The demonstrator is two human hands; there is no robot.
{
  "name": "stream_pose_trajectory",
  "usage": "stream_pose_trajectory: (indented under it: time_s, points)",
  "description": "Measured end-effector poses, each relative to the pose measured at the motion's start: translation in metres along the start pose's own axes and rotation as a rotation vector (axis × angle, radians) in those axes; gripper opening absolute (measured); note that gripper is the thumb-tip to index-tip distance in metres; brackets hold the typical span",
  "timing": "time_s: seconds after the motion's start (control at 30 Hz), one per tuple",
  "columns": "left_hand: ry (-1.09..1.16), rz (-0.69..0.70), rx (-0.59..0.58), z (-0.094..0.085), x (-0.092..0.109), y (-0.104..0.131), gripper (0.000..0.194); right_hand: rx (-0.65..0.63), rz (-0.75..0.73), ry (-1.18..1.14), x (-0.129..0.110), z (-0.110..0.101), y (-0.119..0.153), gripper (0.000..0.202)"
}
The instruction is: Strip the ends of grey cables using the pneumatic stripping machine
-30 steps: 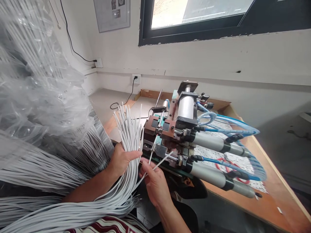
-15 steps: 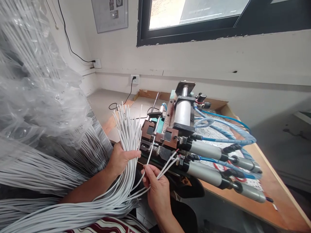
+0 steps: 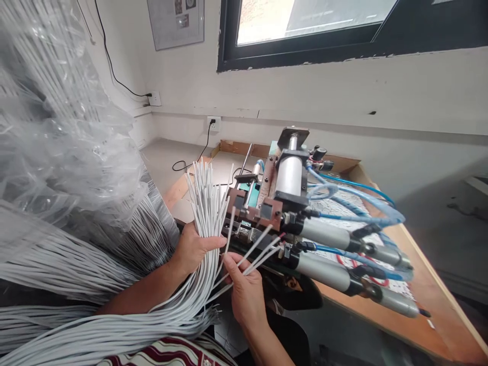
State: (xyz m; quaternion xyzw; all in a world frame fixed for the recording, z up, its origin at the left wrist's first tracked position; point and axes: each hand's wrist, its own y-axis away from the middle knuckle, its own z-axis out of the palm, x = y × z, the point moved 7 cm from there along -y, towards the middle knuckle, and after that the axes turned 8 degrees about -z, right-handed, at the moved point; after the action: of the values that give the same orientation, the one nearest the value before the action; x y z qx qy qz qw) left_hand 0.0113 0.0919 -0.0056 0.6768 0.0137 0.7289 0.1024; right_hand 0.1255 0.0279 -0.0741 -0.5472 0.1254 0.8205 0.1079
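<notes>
My left hand [image 3: 198, 246] is wrapped round a thick bundle of pale grey cables [image 3: 208, 208], its thumb lying across the front. The cut ends fan upward and the long tails curve down to the left. My right hand [image 3: 246, 284], closed, pinches several single cables [image 3: 257, 244] between thumb and fingers. One of them points up beside the bundle; others slant right, and a reddish inner wire shows at one tip. Just beyond the hands sits a pneumatic machine [image 3: 290, 175] with brown jaw blocks [image 3: 271, 211] and silver cylinders [image 3: 326, 234].
Plastic-wrapped cable bundles [image 3: 68, 152] crowd the left side. The machine rests on a wooden-edged bench [image 3: 430, 315]. Blue air hoses [image 3: 366, 203] loop to its right. A black power cord [image 3: 208, 140] runs from a wall socket, below a dark-framed window [image 3: 224, 40].
The cable that reached into the machine's jaws is now out of them, nearer the bundle. Another cable in my right hand has separated and points up toward the right jaw block.
</notes>
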Motion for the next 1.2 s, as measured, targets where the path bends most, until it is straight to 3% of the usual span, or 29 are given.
stream_pose_trajectory:
  time_s: [0.23,0.47,0.57,0.7,0.9,1.2]
  points:
    - [0.123,-0.140,0.028,0.002,0.001,0.001,0.021,0.109,0.003,-0.100,0.000,-0.008,0.001,0.027]
    - [0.094,-0.106,0.051,0.001,0.003,-0.001,0.018,0.159,0.095,-0.194,0.000,-0.007,-0.005,0.027]
    - [0.052,-0.003,0.047,-0.001,0.008,-0.001,0.025,0.073,0.107,-0.178,-0.001,0.000,-0.007,0.027]
    - [-0.025,0.013,-0.022,0.003,0.006,0.001,0.030,-0.130,0.084,-0.131,-0.002,0.014,-0.004,0.026]
    - [-0.081,0.039,-0.039,0.002,0.004,-0.001,0.021,0.061,-0.046,-0.005,-0.001,-0.008,-0.001,0.027]
    - [0.014,0.000,-0.082,0.007,0.007,-0.002,0.015,0.085,0.071,-0.088,0.007,-0.009,0.003,0.029]
